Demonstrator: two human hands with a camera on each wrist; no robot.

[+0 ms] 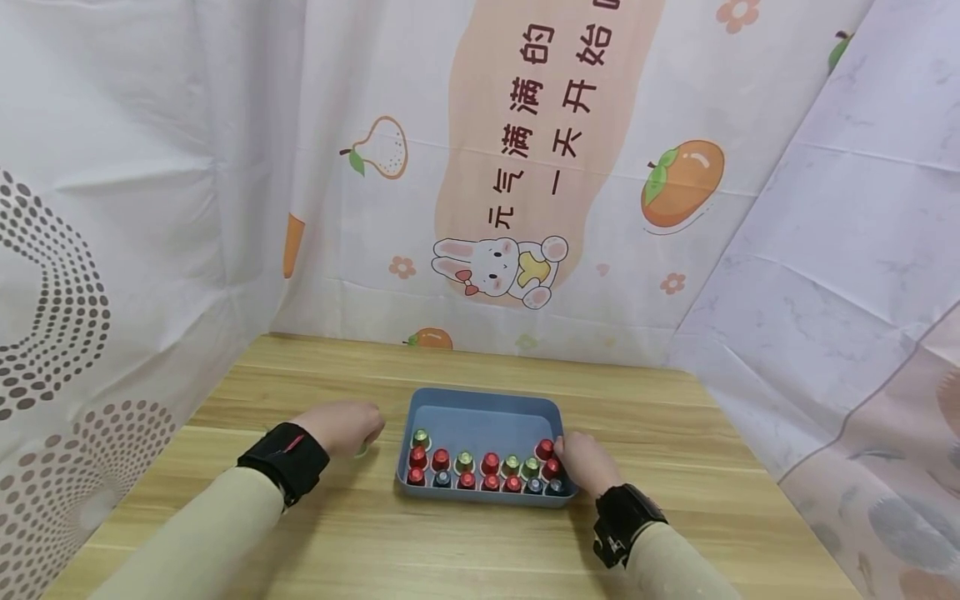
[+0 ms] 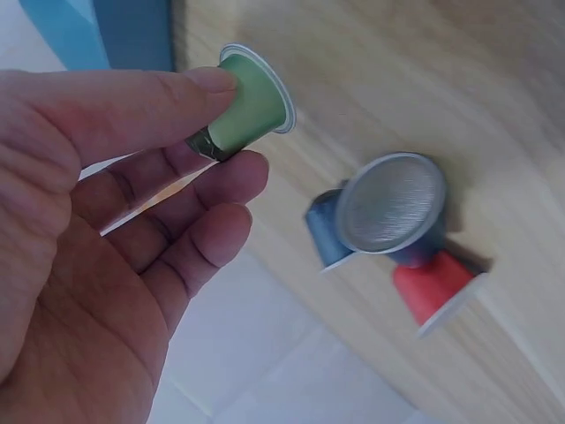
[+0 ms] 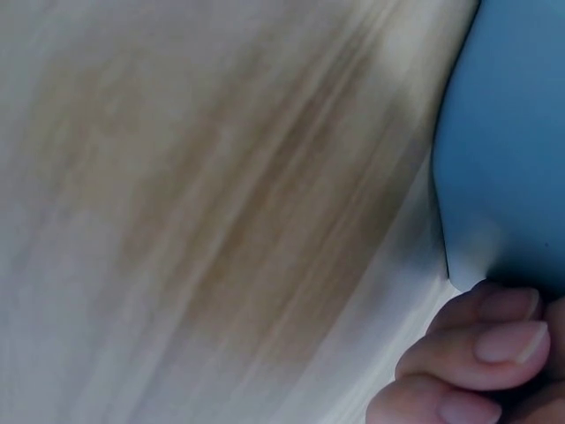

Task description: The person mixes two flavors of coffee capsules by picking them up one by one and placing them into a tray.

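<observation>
My left hand (image 1: 347, 427) is just left of the blue tray (image 1: 483, 425), over the tabletop. In the left wrist view its thumb and fingers pinch a green coffee capsule (image 2: 252, 106) by the side, with the foil rim turned outward. On the right, my right hand (image 1: 588, 462) grips the tray's right edge. The right wrist view shows its curled fingers (image 3: 503, 344) against the tray's outer wall (image 3: 503, 150). Red, green and dark blue capsules stand in rows along the tray's near side, among them a green capsule (image 1: 422, 438) at the left end.
Near the left hand, a blue capsule (image 2: 395, 205) with its silver lid facing up, another blue capsule (image 2: 327, 231) and a red capsule (image 2: 433, 287) lie close together on the wooden table (image 1: 360, 542). Printed curtains (image 1: 360, 217) hang behind and at both sides.
</observation>
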